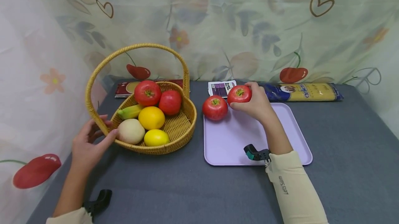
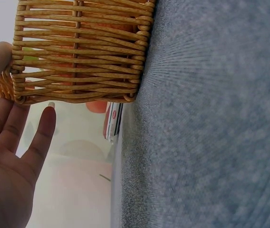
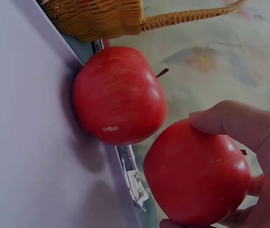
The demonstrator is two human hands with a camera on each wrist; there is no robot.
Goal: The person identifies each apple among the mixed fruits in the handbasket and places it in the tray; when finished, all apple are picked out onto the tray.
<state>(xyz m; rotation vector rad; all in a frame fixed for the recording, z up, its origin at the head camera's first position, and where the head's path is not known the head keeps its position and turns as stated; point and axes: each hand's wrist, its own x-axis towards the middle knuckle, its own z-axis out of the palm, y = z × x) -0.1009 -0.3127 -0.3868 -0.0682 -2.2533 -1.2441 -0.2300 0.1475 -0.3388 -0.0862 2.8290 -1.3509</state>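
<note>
My right hand (image 1: 257,101) grips a red apple (image 1: 239,94) above the far edge of the lilac tray (image 1: 230,147). In the right wrist view the thumb lies on top of this apple (image 3: 197,175), with fingers behind and below. A second red apple (image 1: 215,108) rests on the tray's far left corner. My left hand (image 1: 90,142) holds the wicker basket (image 1: 177,142) at its left rim, by the handle's foot, between thumb and fingers. The basket bears two red fruits (image 1: 148,93), a banana (image 1: 130,112), an orange (image 1: 151,118), a lemon (image 1: 156,138) and a pale round fruit (image 1: 131,131).
Behind the tray lie a blue and yellow packet (image 1: 302,92) and a small white and purple packet (image 1: 221,88). A dark red packet (image 1: 124,89) sits behind the basket. Grey cloth (image 1: 187,189) covers the table, and a printed curtain (image 1: 218,26) hangs behind.
</note>
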